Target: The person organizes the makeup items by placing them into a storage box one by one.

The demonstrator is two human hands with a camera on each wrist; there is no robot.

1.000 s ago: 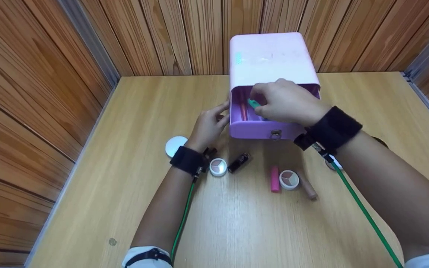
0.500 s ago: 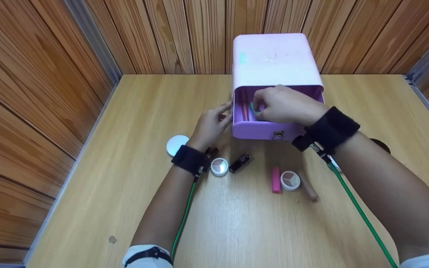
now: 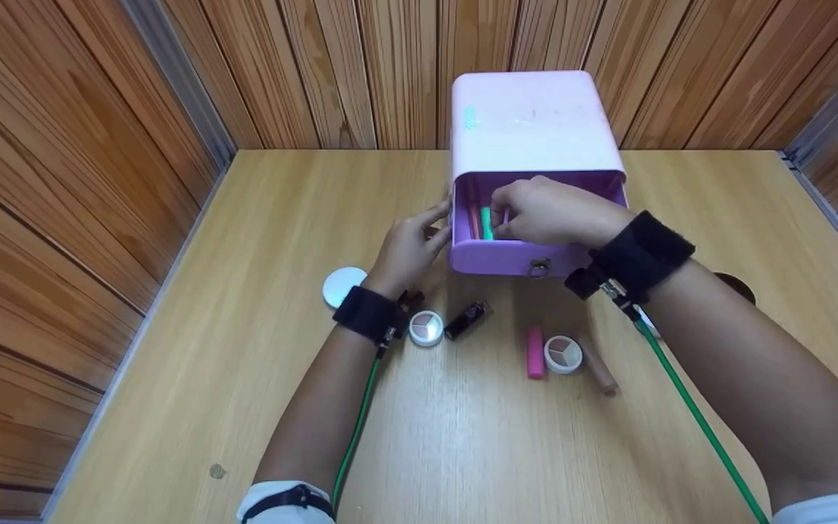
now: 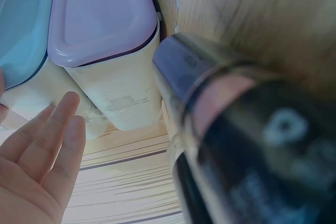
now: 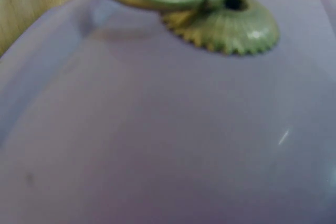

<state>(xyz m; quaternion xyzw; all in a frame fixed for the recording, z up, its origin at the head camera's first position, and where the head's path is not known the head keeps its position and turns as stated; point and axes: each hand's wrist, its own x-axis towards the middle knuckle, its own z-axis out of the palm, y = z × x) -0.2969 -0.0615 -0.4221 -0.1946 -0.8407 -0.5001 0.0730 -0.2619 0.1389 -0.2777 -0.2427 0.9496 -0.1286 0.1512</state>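
A pink cabinet (image 3: 535, 120) stands at the back with its purple drawer (image 3: 484, 258) pulled out. My right hand (image 3: 561, 209) reaches into this drawer with fingers curled. Its fingertips are right at the edge of a small green tube (image 3: 487, 223); I cannot tell whether they pinch it. Beside the tube lies a slim reddish stick (image 3: 473, 218). My left hand (image 3: 408, 249) rests its extended fingers against the cabinet's left side. In the left wrist view a blue drawer (image 4: 23, 30) sits beside the purple one. A brass ring pull (image 5: 226, 30) fills the top of the right wrist view.
On the table in front lie a black tube (image 3: 467, 320), a pink tube (image 3: 535, 353), a brown tube (image 3: 601, 370) and two small three-part palettes, one left (image 3: 426, 328), one right (image 3: 563, 354). A white round lid (image 3: 344, 286) is left of my left wrist. Wood-panelled walls surround the table.
The green tube has gone from slanted in my right fingers to lying lengthwise beside the reddish stick. My right hand has shifted slightly lower. The left hand keeps its place at the cabinet.
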